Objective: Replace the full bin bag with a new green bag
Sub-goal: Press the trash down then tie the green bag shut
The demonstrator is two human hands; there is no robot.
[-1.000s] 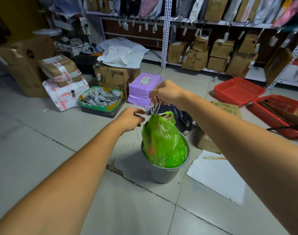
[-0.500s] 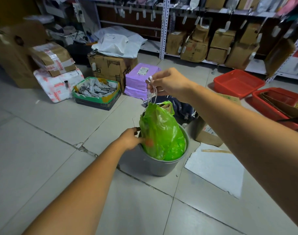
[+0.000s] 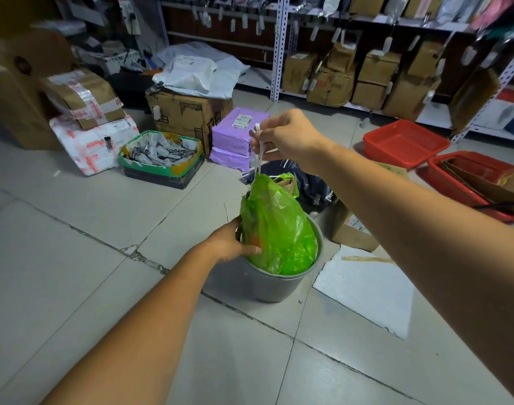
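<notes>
1. Head view: the right hand (image 3: 288, 138) pinches the white drawstrings (image 3: 258, 154) above the grey bin (image 3: 273, 285). The full green bag (image 3: 279, 229) hangs from them, its lower part inside the bin.
2. The left hand (image 3: 231, 244) curls its fingers over the bin's left rim, steadying it.
3. Risk, as judged: the thin strings may slip or tear the film under load, and a loose rim grip lets the bin rise too.
4. One second earlier the left hand was at the strings; it is now down at the rim.

We are seeing bare floor (image 3: 74, 258) stretching left of the bin (image 3: 264, 285). A cardboard box (image 3: 352, 229) and a white sheet (image 3: 366, 293) are crowding its right side, with purple parcels (image 3: 235, 135) standing behind.
</notes>
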